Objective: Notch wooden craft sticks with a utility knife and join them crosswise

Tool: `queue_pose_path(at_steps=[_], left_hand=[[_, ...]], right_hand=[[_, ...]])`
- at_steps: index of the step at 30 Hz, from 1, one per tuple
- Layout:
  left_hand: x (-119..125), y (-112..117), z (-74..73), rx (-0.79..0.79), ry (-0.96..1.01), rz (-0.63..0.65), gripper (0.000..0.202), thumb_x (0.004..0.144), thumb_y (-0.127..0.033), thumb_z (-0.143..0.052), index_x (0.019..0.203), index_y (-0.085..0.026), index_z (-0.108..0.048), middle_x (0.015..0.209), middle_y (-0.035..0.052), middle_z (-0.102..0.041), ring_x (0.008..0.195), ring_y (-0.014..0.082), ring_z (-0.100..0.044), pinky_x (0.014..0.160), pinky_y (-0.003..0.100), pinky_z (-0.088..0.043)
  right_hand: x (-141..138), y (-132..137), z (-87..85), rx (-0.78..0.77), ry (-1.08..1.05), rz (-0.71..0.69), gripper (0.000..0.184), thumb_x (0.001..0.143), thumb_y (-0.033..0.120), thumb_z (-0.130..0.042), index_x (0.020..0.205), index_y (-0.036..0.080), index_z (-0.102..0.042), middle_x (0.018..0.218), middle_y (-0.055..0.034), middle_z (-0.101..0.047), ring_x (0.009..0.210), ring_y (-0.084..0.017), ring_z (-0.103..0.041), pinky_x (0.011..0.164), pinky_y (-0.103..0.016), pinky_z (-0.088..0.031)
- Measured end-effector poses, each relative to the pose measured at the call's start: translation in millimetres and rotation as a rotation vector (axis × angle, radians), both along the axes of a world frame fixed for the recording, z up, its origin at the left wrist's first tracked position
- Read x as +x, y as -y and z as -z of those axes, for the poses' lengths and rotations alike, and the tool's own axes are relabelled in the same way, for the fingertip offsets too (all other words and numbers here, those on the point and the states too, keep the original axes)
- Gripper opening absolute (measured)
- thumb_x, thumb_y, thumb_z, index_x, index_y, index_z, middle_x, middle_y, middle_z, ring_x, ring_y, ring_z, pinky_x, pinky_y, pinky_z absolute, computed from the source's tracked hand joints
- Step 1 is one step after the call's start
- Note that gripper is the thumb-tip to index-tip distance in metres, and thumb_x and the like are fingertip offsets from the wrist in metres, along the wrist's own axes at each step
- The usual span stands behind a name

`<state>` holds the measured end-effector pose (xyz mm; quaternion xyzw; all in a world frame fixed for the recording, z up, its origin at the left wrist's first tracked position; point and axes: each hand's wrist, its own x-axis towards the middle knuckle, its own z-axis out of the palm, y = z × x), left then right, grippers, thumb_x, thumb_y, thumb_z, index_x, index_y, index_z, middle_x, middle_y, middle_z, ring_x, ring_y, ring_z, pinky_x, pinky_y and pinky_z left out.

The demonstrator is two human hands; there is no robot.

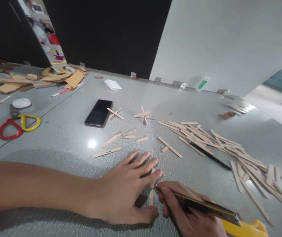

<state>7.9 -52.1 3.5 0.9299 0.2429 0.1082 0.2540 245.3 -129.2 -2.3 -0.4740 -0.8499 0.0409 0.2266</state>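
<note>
Nearest the lens, the right hand (192,214) is closed in a pen-like grip round a slim dark and brass-coloured knife (205,205), its tip meeting a short pale wooden craft stick (151,194) on the grey speckled tabletop (57,138). Just behind that hand lies a yellow plastic tool (246,228), partly hidden by the wrist. Beside it, the left hand (128,191) lies flat with fingers spread, holding nothing, its fingertips and thumb pressing down on the same short stick, which shows only in the gap between the two hands.

Beyond the fingers, several loose flat wooden sticks (111,144) are scattered singly, well apart from one another. To the right spreads a large heap of long wooden sticks (229,148), with a thin black pencil-like rod (210,155) lying across its near edge. Farther back sit two small crosses of glued sticks (143,115), and just beside one of them a black smartphone (98,113), face up.

Off to the left rest scissors with one red and one yellow handle (18,125) and a small white oval object (21,103). At the far edge lie a folded white paper (113,85) and a pile of brown cardboard scraps (57,76) against a dark wall panel.
</note>
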Motion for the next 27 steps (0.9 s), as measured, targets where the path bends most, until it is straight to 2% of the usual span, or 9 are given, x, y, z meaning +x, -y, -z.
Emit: queue_pose_path(at_steps=[5,7,8,10,12,15,18,22,27], left_hand=[[-0.9,-0.8,0.5,0.002,0.028,0.013,0.082,0.105,-0.07,-0.046,0.164,-0.013,-0.044,0.174,0.0197,-0.032,0.165,0.0429,-0.019,0.132,0.069,-0.02],[-1.4,-1.0,1.5,0.008,0.024,0.021,0.085,0.106,-0.073,-0.042,0.164,-0.013,-0.043,0.175,0.0201,-0.032,0.166,0.0431,-0.017,0.132,0.069,-0.019],[-1.6,-1.1,2.1,0.01,0.023,0.024,0.086,0.105,-0.074,-0.041,0.165,-0.012,-0.043,0.175,0.0204,-0.031,0.166,0.0433,-0.017,0.132,0.069,-0.018],[-1.7,-1.2,3.4,0.013,0.035,0.021,0.087,0.104,-0.075,-0.044,0.165,-0.013,-0.042,0.174,0.0208,-0.033,0.166,0.0441,-0.017,0.132,0.07,-0.019],[-1.4,-1.3,4.1,0.013,0.049,0.018,0.086,0.103,-0.075,-0.046,0.166,-0.016,-0.041,0.174,0.0206,-0.034,0.165,0.0453,-0.017,0.131,0.071,-0.019],[-0.4,-1.5,3.1,0.011,0.032,0.022,0.087,0.103,-0.074,-0.048,0.169,-0.017,-0.037,0.174,0.021,-0.033,0.164,0.0482,-0.015,0.13,0.072,-0.02],[0.3,-1.5,1.8,0.001,0.03,0.009,0.089,0.102,-0.073,-0.051,0.17,-0.018,-0.034,0.173,0.0204,-0.035,0.164,0.0492,-0.017,0.13,0.072,-0.022],[0.2,-1.3,2.6,-0.001,0.053,-0.002,0.087,0.101,-0.074,-0.054,0.168,-0.02,-0.039,0.174,0.0183,-0.035,0.163,0.0492,-0.019,0.13,0.072,-0.023],[-0.2,-1.3,3.1,0.0,0.027,0.003,0.085,0.102,-0.073,-0.052,0.168,-0.021,-0.04,0.174,0.0191,-0.032,0.163,0.0501,-0.018,0.129,0.073,-0.022]], right_hand=[[10.5,1.0,4.8,0.261,0.243,-0.12,0.047,0.094,0.0,-0.044,0.129,0.016,-0.072,0.099,-0.0136,-0.086,0.086,-0.028,-0.085,0.073,-0.034,-0.065],[5.8,0.9,3.4,0.251,0.196,-0.1,0.045,0.095,0.001,-0.045,0.126,0.017,-0.074,0.099,-0.0129,-0.086,0.088,-0.029,-0.085,0.076,-0.037,-0.066],[0.9,0.4,1.4,0.183,0.117,-0.061,0.04,0.098,0.005,-0.045,0.121,0.019,-0.076,0.092,-0.01,-0.086,0.082,-0.027,-0.084,0.075,-0.036,-0.066],[-11.5,-1.9,-4.3,-0.126,-0.157,0.132,0.031,0.109,0.022,-0.047,0.1,0.022,-0.077,0.068,-0.0019,-0.077,0.06,-0.019,-0.077,0.065,-0.029,-0.064],[-22.7,-6.6,-10.6,-0.464,-0.443,0.345,0.043,0.111,0.047,-0.051,0.08,0.023,-0.069,0.052,0.003,-0.065,0.041,-0.014,-0.063,0.046,-0.023,-0.055],[-28.8,-17.2,-16.9,-0.787,-0.633,0.459,0.06,0.104,0.07,-0.054,0.068,0.022,-0.063,0.046,0.0025,-0.061,0.037,-0.012,-0.058,0.041,-0.02,-0.048],[-24.7,-26.7,-19.2,-0.896,-0.644,0.408,0.064,0.102,0.074,-0.053,0.068,0.02,-0.063,0.047,0.001,-0.064,0.038,-0.01,-0.058,0.043,-0.02,-0.047],[-20.9,-31.5,-19.3,-0.912,-0.651,0.35,0.063,0.102,0.073,-0.053,0.069,0.02,-0.061,0.049,0.0012,-0.066,0.039,-0.01,-0.058,0.045,-0.019,-0.048],[-27.7,-29.5,-17.9,-0.927,-0.679,0.419,0.061,0.103,0.072,-0.054,0.067,0.022,-0.059,0.046,0.0009,-0.066,0.038,-0.012,-0.061,0.044,-0.021,-0.05]])
